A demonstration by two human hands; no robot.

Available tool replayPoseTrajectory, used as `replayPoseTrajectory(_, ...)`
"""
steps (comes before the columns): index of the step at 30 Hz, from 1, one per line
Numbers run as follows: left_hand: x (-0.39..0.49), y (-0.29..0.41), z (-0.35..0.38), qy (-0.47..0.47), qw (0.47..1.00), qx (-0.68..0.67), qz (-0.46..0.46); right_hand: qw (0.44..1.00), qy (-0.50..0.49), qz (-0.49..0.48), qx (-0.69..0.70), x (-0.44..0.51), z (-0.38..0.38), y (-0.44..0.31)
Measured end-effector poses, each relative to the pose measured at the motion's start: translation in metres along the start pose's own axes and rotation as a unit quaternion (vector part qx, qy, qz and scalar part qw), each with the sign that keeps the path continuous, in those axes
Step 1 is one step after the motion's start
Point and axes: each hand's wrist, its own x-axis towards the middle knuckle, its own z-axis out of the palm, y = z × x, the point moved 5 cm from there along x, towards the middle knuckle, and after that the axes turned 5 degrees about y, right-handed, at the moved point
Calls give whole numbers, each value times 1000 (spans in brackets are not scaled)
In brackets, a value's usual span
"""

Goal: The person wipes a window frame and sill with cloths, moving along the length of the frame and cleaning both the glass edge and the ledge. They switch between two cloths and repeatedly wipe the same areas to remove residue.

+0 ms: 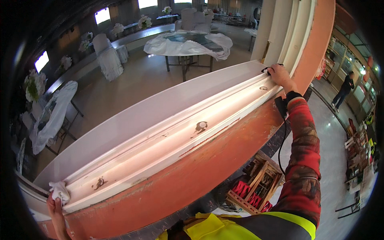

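A white cloth (pixel 61 192) is held in my left hand (pixel 56 207), pressed to the lower left end of the white window frame sill (pixel 144 157). At the other end, my right hand (pixel 280 76) rests at the corner between sill and upright frame, its fingers on a small black object (pixel 266 70) whose kind I cannot tell. Round fasteners with dark smudges about them show along the sill channel. A black device with a cable (pixel 281 106) hangs beside my right wrist.
An orange-red painted wall edge (pixel 186 171) runs along the sill. Below stands a wooden crate (pixel 244 202) with red bundles. Beyond the opening is a round table with white covering (pixel 186 45). A person (pixel 345 90) stands far right.
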Motion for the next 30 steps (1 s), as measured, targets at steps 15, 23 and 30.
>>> replayPoseTrajectory(15,-9,2,20,-30,998,52,-22,950,-59,-282,121,-103,-111,-341)
replayPoseTrajectory(23,-46,64,-6,82,904,-386,165,863,-50,-449,226,-177,-180,-571)
replayPoseTrajectory(30,-152,-9,-65,171,808,-562,33,805,-102,-524,257,-218,-209,-745)
